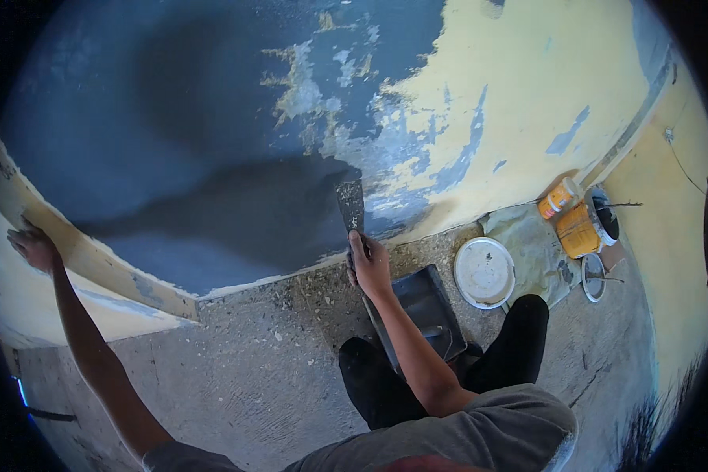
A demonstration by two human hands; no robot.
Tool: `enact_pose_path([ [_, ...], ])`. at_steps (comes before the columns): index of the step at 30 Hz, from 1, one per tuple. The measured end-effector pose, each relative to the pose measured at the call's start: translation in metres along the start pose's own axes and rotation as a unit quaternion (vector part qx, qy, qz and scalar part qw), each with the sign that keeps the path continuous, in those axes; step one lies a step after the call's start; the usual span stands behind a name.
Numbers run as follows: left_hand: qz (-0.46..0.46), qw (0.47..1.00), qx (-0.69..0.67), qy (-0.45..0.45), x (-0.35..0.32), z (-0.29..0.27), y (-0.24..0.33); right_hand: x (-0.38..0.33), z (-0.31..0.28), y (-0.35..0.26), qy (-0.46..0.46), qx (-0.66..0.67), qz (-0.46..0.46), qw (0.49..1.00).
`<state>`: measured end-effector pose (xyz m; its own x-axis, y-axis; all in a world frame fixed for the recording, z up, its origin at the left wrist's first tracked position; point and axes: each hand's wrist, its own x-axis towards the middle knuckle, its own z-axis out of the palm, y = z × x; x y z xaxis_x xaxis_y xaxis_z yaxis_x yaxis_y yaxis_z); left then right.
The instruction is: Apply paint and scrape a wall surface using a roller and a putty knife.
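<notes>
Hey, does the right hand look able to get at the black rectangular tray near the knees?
Probably yes: the tray lies close to the right hand, partly behind its forearm in this view. Nothing seems to block the way, but that hand grips a flat dark scraper.

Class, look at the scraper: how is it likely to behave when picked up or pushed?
The scraper is probably light, since the right hand holds it alone. Its flat blade probably wouldn't roll if laid down. The blade widens away from the fingers, so pushing one corner may twist it.
</notes>
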<state>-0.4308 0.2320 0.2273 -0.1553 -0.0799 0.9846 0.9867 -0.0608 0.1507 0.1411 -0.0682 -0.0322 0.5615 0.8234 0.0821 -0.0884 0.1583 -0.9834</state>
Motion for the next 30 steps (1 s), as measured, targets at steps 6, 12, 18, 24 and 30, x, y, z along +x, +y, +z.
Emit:
enact_pose_path([
  [6, 0.088, 0.994, 0.067, -0.002, 0.000, 0.001, -0.008, 0.060, 0.025, -0.071, -0.045, 0.073, -0.044, 0.995],
  [12, 0.021, 0.999, 0.038, -0.004, -0.001, -0.003, -0.001, 0.037, 0.044, -0.120, -0.007, 0.182, 0.067, 0.981],
  [18, 0.010, 1.000, 0.024, -0.006, -0.001, -0.005, 0.006, 0.056, 0.030, -0.146, 0.005, 0.296, 0.057, 0.954],
  [24, 0.002, 1.000, 0.022, -0.012, 0.002, -0.002, 0.001, 0.057, 0.007, -0.154, 0.005, 0.259, -0.028, 0.966],
  [30, 0.036, 0.999, 0.023, 0.020, -0.002, 0.001, -0.005, 0.063, 0.005, -0.143, -0.015, 0.232, 0.103, 0.967],
])
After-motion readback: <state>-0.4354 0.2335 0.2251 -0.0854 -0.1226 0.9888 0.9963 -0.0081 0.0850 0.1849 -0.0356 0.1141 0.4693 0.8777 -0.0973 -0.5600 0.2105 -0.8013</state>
